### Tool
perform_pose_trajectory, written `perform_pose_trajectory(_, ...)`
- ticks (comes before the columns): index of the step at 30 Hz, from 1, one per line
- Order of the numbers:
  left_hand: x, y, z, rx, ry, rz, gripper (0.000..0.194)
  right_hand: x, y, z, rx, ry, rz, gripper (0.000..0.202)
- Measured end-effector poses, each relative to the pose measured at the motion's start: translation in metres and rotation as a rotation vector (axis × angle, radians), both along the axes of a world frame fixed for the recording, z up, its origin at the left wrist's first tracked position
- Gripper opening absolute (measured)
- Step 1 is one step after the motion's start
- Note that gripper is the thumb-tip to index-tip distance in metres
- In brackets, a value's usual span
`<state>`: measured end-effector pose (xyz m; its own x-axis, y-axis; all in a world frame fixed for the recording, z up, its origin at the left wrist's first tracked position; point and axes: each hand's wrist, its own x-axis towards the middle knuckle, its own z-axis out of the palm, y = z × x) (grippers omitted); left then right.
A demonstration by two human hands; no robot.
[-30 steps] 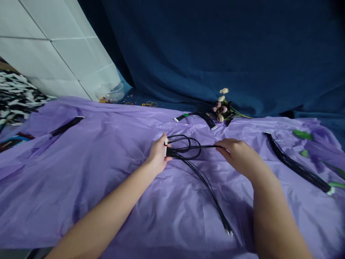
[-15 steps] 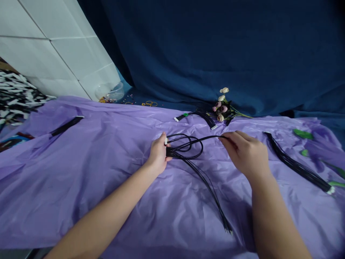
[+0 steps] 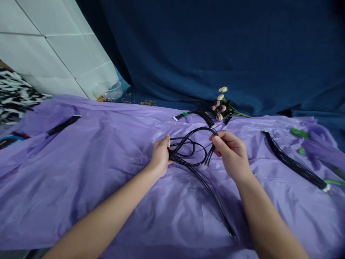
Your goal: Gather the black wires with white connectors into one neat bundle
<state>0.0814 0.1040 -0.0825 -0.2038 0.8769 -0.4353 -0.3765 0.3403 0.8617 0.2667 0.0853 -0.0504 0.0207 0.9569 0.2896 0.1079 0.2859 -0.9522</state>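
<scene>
A heap of black and white pieces [image 3: 16, 95] sits at my far left, then a dark cable bundle [image 3: 63, 126] lies on the purple cloth [image 3: 121, 201], with a clear tub [image 3: 114, 90] past the cloth's back edge. My left hand [image 3: 161, 153] is closed around the gathered end of a black wire harness [image 3: 174, 155] over the middle of the cloth, a bit of white connector [image 3: 169, 143] showing by my thumb. Some strands loop rightward; others trail toward me. Behind lies a short black cable [image 3: 199, 112]. My right hand [image 3: 230, 151] pinches the looped strands, their tips hanging just below. Flowers [image 3: 219, 117] lie beyond it, and farther right rests a thick wire bundle [image 3: 293, 163] near green leaves [image 3: 300, 133]
</scene>
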Motion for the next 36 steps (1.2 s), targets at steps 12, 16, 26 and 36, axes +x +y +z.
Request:
perform_pose_trajectory(12,0.003,-0.002,0.009,-0.037,-0.094,-0.061,0.031,-0.002,0.000,-0.013,0.281,-0.276,-0.077,0.012)
perform_pose_trajectory(16,0.006,-0.007,0.004,-0.006,-0.109,-0.091,0.035,-0.010,-0.002,-0.016,0.337,-0.233,-0.120,0.008)
perform_pose_trajectory(26,0.010,-0.012,-0.001,0.046,0.006,-0.138,0.038,-0.013,-0.006,-0.013,0.407,-0.213,-0.100,0.007)
perform_pose_trajectory(36,0.002,-0.001,0.009,-0.080,-0.210,-0.020,0.022,-0.002,-0.009,-0.010,0.580,-0.455,-0.052,0.010)
